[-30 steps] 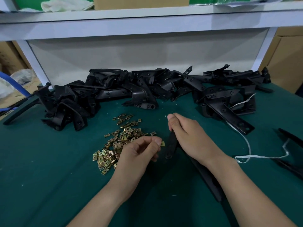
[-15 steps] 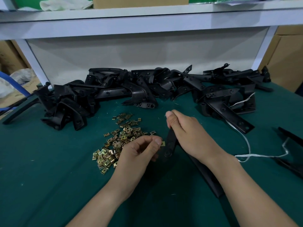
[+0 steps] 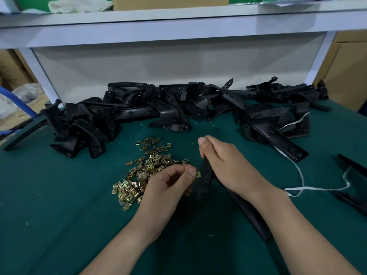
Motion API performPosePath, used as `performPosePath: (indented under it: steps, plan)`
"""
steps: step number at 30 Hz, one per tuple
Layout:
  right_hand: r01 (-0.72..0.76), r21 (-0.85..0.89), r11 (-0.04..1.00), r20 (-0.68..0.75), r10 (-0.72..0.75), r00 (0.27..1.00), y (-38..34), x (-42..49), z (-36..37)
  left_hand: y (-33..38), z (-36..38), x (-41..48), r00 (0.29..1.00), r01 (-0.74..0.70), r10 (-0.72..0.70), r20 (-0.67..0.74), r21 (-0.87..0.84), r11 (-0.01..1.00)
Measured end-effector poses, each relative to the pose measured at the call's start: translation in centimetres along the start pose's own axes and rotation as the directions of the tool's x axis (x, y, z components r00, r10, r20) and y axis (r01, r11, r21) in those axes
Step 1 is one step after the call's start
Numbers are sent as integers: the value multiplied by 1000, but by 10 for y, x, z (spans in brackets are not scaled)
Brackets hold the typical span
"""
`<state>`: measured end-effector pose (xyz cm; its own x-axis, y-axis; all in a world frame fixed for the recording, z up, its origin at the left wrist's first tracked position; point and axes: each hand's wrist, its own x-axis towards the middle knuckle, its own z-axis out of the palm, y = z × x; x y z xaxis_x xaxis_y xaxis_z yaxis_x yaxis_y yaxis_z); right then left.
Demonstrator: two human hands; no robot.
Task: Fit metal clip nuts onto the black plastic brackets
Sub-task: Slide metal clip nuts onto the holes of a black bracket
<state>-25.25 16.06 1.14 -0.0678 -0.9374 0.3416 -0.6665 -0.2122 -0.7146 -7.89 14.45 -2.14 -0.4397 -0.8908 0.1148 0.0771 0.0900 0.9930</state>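
Note:
My right hand point(image 3: 228, 165) grips a long black plastic bracket point(image 3: 205, 175) near its upper end; the rest of the bracket runs down and right under my forearm. My left hand point(image 3: 172, 181) pinches one brass-coloured clip nut point(image 3: 198, 174) between thumb and forefinger, right against the bracket's left edge. A loose heap of clip nuts point(image 3: 145, 169) lies on the green mat just left of my left hand. A long pile of black brackets point(image 3: 178, 108) stretches across the back of the mat.
A white string point(image 3: 317, 188) trails over the mat at the right, beside more black parts point(image 3: 351, 183) at the right edge. A white shelf frame point(image 3: 178, 26) overhangs the back. Cardboard boxes point(image 3: 349, 72) stand to the right.
Both hands and the held bracket have shifted slightly up and away; the clip nut stays pinched at the bracket's edge.

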Motion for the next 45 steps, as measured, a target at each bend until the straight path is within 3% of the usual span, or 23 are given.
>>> performPosePath:
  steps: [19, 41, 45]
  plan:
    - [-10, -20, 1000, 18, 10, 1000, -1, -1, 2, 4, 1, -2, 998, 28, -31, 46, 76, 997]
    - [-40, -27, 999, -144, 35, 989, -4, 0, 16, 0, 7, -6, 1000, -2, 5, -26, 115, 993]
    - [-46, -54, 997, -199, 35, 979, -1, 3, 13, -1, 12, -9, 1000, -20, 24, -16, 215, 976]
